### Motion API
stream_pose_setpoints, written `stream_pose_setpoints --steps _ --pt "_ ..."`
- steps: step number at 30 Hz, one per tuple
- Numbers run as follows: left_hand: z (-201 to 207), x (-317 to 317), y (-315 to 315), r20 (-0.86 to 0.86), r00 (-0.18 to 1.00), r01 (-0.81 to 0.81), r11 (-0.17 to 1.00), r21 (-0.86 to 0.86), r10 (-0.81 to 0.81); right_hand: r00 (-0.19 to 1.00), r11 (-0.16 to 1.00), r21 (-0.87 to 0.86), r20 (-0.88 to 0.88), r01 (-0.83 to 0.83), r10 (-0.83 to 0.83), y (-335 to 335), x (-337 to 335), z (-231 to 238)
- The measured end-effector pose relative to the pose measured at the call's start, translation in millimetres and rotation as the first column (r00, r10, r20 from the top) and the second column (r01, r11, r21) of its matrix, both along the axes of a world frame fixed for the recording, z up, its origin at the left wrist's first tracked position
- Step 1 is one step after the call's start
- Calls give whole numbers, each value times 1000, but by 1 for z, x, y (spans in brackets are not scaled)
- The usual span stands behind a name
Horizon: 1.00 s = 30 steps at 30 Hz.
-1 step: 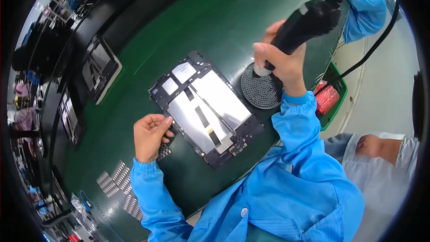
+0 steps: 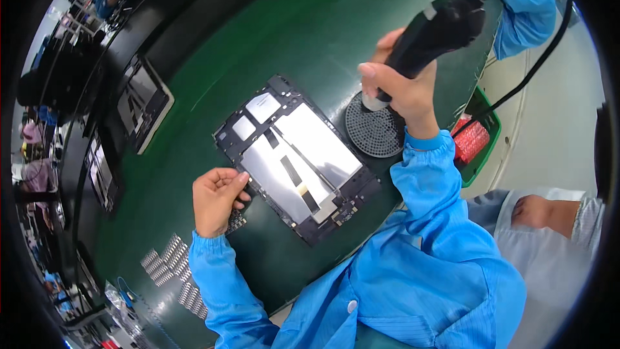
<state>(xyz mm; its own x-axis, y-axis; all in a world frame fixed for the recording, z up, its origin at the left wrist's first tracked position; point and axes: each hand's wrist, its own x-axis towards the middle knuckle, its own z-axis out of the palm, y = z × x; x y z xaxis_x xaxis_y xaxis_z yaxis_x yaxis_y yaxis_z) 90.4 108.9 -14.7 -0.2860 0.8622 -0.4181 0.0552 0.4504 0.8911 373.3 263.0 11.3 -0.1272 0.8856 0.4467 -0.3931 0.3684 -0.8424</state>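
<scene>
An opened tablet (image 2: 323, 148) lies on the green bench, its silver battery cells, dark flex strips and dark frame exposed. My left hand (image 2: 216, 201) is at its left edge, fingers curled and thumb pressed to the index finger; anything small between them is hidden. My right hand (image 2: 413, 90) is wrapped round a black electric screwdriver (image 2: 436, 37), tilted with its pale nose down over a round dark tray (image 2: 376, 134) full of small holes. The bit itself is hidden. Partly under my left hand lies a small circuit board (image 2: 237, 221).
Strips of small metal parts (image 2: 169, 260) lie left of my left sleeve. Two more opened tablets stand farther left, one a white-edged tablet (image 2: 147, 105). Right of the bench are a green bin (image 2: 496, 119) with a red bubble-wrap packet (image 2: 471, 140), a black cable (image 2: 531, 77) and a co-worker's hand (image 2: 535, 212).
My right hand and the screwdriver have shifted slightly left over the round tray. My left hand stays at the tablet's edge.
</scene>
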Motion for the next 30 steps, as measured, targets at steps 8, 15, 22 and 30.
stream_pose_setpoints --steps 8,15,22,30 --pt "0 32 25 24 1000 16 1000 12 -17 989 999 4 145 -32 31 26 30 -1" --pt "-1 40 29 21 1000 8 1000 23 -8 990 998 -37 135 -47 52 33 33 -7" --pt "0 11 20 29 997 72 997 -36 -71 994 1000 1 113 -1 1 20 -6 2" --pt "-4 -61 -13 203 966 177 983 -56 -163 971 964 142 -49 -226 235 -40 -117 35"
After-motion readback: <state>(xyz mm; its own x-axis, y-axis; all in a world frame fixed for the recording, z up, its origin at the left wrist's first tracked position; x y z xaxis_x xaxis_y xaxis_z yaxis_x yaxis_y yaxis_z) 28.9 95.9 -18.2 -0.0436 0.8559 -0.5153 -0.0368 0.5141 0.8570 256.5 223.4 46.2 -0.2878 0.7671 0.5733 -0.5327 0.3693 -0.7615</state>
